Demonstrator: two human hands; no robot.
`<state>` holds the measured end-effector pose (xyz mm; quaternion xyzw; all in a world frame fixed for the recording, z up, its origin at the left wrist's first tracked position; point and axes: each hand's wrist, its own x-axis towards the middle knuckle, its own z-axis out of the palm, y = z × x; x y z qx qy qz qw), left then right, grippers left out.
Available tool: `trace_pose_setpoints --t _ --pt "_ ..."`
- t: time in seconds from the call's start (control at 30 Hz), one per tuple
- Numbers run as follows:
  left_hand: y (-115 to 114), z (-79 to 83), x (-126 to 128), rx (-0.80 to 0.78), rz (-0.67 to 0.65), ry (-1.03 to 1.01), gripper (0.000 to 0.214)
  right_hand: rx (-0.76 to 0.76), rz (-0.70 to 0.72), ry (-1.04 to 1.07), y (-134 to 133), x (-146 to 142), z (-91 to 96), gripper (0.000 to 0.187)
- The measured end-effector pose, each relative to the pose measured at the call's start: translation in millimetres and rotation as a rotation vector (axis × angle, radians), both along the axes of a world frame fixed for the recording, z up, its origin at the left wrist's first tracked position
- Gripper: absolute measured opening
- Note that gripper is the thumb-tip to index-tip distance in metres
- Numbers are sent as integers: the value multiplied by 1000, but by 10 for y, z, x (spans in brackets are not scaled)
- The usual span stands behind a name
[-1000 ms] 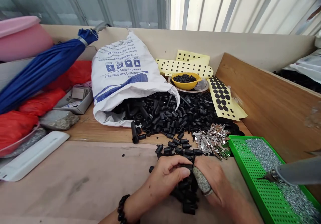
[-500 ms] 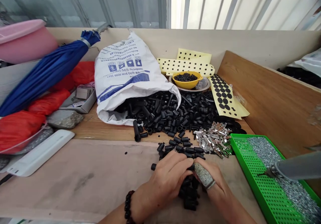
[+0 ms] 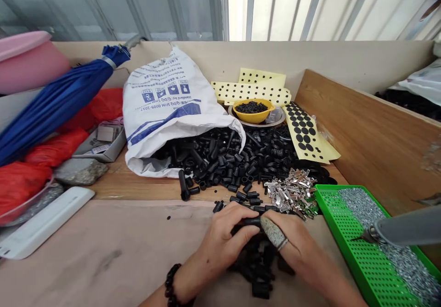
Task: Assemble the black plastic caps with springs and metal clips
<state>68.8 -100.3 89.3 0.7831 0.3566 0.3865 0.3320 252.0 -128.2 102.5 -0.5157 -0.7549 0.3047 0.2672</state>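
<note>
Between my two hands is a small black cylindrical plastic part (image 3: 252, 221). My left hand (image 3: 218, 240), with a dark bead bracelet (image 3: 171, 283) on its wrist, grips the part's left side between thumb and fingers. From the other side my right hand (image 3: 296, 240) closes on its right end. A speckled grey thumb cover (image 3: 274, 232) sits on the right thumb, which presses against the part. Under and below the hands lies a cluster of black parts (image 3: 261, 270). More black cylinders (image 3: 246, 196) lie just beyond the fingers.
A white sack (image 3: 172, 96) spills black plastic parts across the bench. Silvery metal clips (image 3: 292, 190) are heaped beside a green tray (image 3: 358, 256) of small metal pieces. A power screwdriver (image 3: 406, 226) hangs over the tray. At the back stands a yellow bowl (image 3: 252, 116).
The view has shifted slightly. My left thumb and fingers have parted a little, showing more of the black part, and both hands have come slightly left.
</note>
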Motion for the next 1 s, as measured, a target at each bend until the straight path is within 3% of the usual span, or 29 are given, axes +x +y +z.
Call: trace_pose_setpoints --t 0.07,0.17,0.27,0.37,0.63,0.87,1.0 --pt "83 21 -27 -86 35 65 14 4 -45 -51 129 88 -9 20" --pt "191 17 -71 -131 39 184 16 190 -144 -339 374 182 -69 27" --pt "250 -24 -104 -102 -33 255 17 278 -82 -707 606 163 -148 30" --pt "272 -79 -137 -52 -99 265 16 292 -55 -925 755 83 -220 24" --pt "302 -138 -224 -45 -161 273 16 356 20 -986 846 76 -309 18" --pt "437 -103 -277 5 -130 296 15 420 24 -969 910 187 -326 20" --pt "637 -115 -284 146 -19 555 16 428 -56 -944 938 245 -341 23"
